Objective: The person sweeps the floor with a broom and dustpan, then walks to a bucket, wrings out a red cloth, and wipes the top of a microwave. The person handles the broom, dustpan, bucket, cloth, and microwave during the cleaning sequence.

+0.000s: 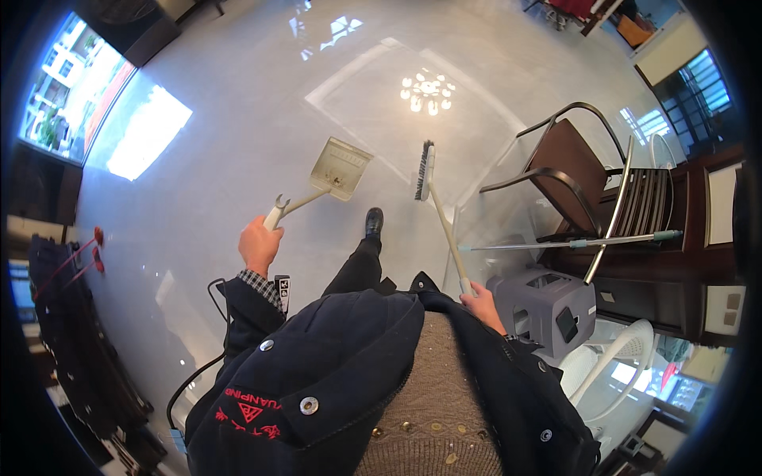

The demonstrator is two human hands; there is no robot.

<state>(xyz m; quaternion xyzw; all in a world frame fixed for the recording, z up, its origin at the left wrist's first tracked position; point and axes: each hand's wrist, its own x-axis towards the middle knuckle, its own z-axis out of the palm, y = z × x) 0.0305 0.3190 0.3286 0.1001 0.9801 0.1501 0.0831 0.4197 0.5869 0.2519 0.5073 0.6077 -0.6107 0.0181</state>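
My left hand (pixel 261 243) is closed around the handle of a long-handled dustpan (pixel 348 157). The beige pan faces up, with a little dark debris near its rear. A clip-like notch tops the handle just above my fingers. In my right hand (pixel 483 304) is the pale handle of a broom (pixel 445 223), whose dark bristles (pixel 421 172) point left toward the pan. Pan and broom head are apart, with bare floor between them. One black shoe (pixel 374 223) shows below the pan, between the two tools.
On the right stand a brown metal-armed chair (pixel 568 169), a grey plastic stool (pixel 545 297) with a phone (pixel 567 323) on it, a metal pole (pixel 565 244) and a white chair (pixel 619 363). A dark row of furniture (pixel 71 321) lines the left. The glossy floor (pixel 238 119) reflects a chandelier.
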